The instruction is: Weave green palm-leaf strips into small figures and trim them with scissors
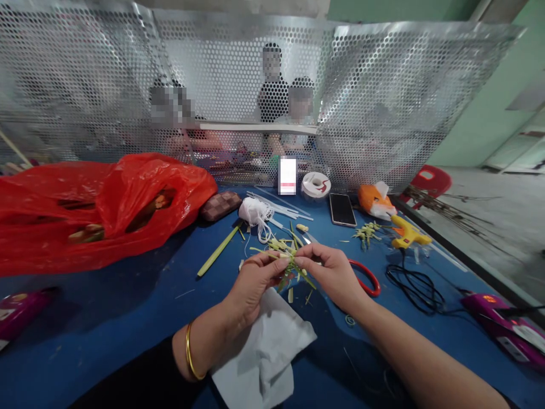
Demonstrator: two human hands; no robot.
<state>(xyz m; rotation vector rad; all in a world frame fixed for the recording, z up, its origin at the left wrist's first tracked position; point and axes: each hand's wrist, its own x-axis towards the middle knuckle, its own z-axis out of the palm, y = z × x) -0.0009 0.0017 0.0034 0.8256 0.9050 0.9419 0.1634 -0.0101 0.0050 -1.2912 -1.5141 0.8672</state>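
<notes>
Between the fingertips of my left hand (255,281) and my right hand (334,272) is a spiky bunch of pale green and yellow plant strips (281,245). Both hands pinch it, thumbs nearly meeting; fingers hide part of it. Small cut scraps lie just beneath. Beside my right hand show the red handles of scissors (373,282), their blades partly behind the hand. A crumpled white sheet (272,352) lies under my left wrist. To the left rests a long green stalk (219,250). Behind the bunch sits a bundle of white string (255,211).
A red plastic bag (114,210) fills the left. A checkered pouch (221,205), tape roll (315,185), phone (342,209), orange tissue pack (375,200) and yellow glue gun (409,232) line the back and right. Black cable (415,289) runs rightward. A perforated metal screen (230,68) borders the blue table.
</notes>
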